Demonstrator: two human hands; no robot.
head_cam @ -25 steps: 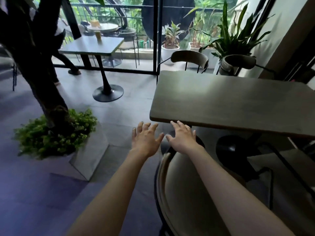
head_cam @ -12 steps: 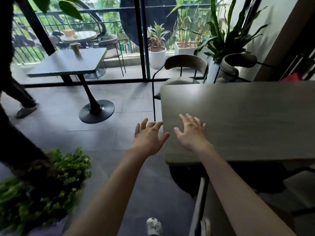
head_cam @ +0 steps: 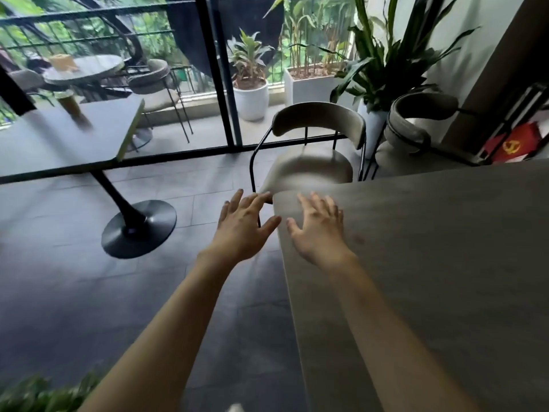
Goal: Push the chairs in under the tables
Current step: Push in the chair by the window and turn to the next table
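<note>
Head view: both hands empty, fingers spread, palms down, reaching forward side by side. Left hand (head_cam: 243,224) is over the floor just off the grey table's (head_cam: 430,278) near-left corner; right hand (head_cam: 318,230) is above that corner, contact unclear. Beige chair (head_cam: 312,162) stands at the table's far edge, seat front at that edge, back rest well clear. Second chair (head_cam: 416,126) further right along that edge. Pedestal table (head_cam: 68,135) left of the grey table.

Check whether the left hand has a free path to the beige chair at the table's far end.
Probably yes. The left hand is open and empty over bare floor, beside the table corner; nothing stands between it and the chair.
</note>
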